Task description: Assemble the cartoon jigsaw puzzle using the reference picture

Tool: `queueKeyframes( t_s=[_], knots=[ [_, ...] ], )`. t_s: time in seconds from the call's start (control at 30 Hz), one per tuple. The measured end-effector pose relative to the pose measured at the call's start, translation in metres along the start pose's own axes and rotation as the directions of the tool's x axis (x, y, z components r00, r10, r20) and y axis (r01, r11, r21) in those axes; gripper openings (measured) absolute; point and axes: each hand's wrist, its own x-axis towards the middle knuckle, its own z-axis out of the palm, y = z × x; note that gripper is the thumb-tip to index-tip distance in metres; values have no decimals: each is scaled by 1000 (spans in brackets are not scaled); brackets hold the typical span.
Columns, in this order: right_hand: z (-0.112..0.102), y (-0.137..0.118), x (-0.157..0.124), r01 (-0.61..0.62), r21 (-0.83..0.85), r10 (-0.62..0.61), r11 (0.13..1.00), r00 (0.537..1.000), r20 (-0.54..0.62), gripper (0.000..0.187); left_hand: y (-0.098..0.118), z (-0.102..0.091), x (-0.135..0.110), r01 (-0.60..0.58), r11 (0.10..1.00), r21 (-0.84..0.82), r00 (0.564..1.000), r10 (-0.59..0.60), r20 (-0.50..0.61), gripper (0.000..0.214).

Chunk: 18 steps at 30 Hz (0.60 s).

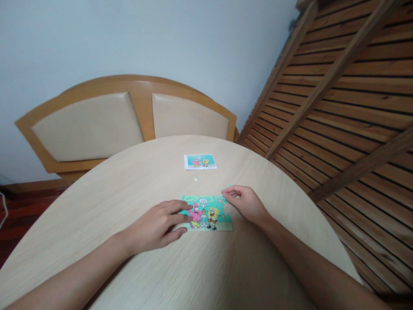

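Note:
A jigsaw puzzle [213, 215] lies flat on the table, its cartoon figures on a teal ground joined into a near rectangle. Across its left edge rests my left hand [161, 224], fingers apart, the fingertips on the pink figure. My right hand [243, 200] is at the upper right corner, thumb and forefinger pinched together at a small teal puzzle piece [223, 199], which the fingers partly cover. A bit of teal also shows just behind the right knuckles. One loose pale green piece [195, 178] lies apart, beyond the puzzle.
Farther back on the round wooden table [155, 275] lies a printed picture [200, 162] of the same cartoon scene. A padded bench back [87, 125] stands behind the table against the wall. Wooden slats [348, 107] rise at the right.

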Motion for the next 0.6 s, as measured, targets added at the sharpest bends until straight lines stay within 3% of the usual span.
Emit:
queueKeyframes(
  t_s=[0.6],
  knots=[
    [-3, 6, 3, -11, -57, 10, 998, 1000, -13, 23, -1, 1, -1, 4, 1000, 15, 1000, -4, 19, 32]
  ],
)
